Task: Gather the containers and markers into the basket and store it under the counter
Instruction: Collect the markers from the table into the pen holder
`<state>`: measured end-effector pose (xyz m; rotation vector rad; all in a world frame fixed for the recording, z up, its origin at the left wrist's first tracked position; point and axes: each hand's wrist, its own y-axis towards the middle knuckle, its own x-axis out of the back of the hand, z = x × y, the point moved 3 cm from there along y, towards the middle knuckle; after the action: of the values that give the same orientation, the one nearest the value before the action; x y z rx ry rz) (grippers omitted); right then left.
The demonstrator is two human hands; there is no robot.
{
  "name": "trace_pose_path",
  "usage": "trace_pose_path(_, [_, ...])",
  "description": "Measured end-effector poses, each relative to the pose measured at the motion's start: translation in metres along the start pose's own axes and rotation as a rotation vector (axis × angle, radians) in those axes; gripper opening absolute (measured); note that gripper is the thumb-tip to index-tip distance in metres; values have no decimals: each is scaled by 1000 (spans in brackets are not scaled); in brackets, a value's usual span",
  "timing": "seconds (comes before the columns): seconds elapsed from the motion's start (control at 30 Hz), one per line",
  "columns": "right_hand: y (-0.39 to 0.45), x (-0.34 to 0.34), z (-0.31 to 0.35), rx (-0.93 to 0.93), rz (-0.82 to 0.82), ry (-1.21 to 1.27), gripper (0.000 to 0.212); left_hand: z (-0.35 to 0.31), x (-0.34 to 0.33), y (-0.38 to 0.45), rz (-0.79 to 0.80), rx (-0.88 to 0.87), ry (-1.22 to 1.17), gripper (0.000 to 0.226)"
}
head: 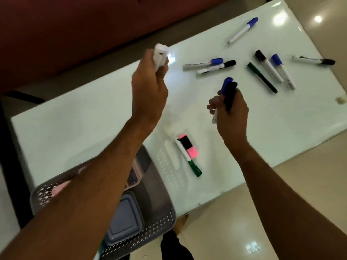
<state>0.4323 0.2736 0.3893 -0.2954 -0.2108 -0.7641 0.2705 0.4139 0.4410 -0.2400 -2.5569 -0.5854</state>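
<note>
Markers lie scattered over the far right of the tabletop (75, 128), while the basket (155, 222) sits at its near edge, under the left forearm. Left hand (150, 85) is closed around a white object, blurred. Right hand (230, 107) clutches two markers, caps pointing away; it is nearer the loose green marker (262, 77), which lies diagonally beyond it.
</note>
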Motion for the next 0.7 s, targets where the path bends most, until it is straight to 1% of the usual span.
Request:
trace_pose_path(0.07, [-17, -17, 34, -18, 21, 199, 9, -4, 45, -2, -150, 88, -158, 21])
trace_pose_path(0.13, [-40, -39, 63, 16, 54, 322, 11, -3, 88, -13, -279, 153, -295, 15])
trace_pose_path(0.17, [-52, -51, 74, 45, 76, 367, 11, -2, 108, -23, -342, 175, -331, 16])
trace_pose_path(0.27, [-93, -85, 93, 91, 137, 467, 14, 2, 160, -60, -501, 218, -333, 21])
trace_pose_path(0.37, [-134, -116, 95, 77, 200, 449, 15, 10, 193, -99, -598, 260, -305, 22])
trace_pose_path(0.4, [-145, -126, 93, 72, 214, 424, 16, 12, 202, -112, -623, 281, -303, 23])
trace_pose_path(0.53, [-173, -148, 75, 85, 212, 309, 23, 26, 212, -151, -643, 384, -342, 28])
trace_pose_path(0.6, [-183, -155, 65, 84, 187, 257, 25, 32, 212, -167, -622, 451, -353, 31])
trace_pose_path(0.7, [-190, -158, 50, 87, 137, 234, 22, 42, 206, -186, -584, 501, -369, 35])
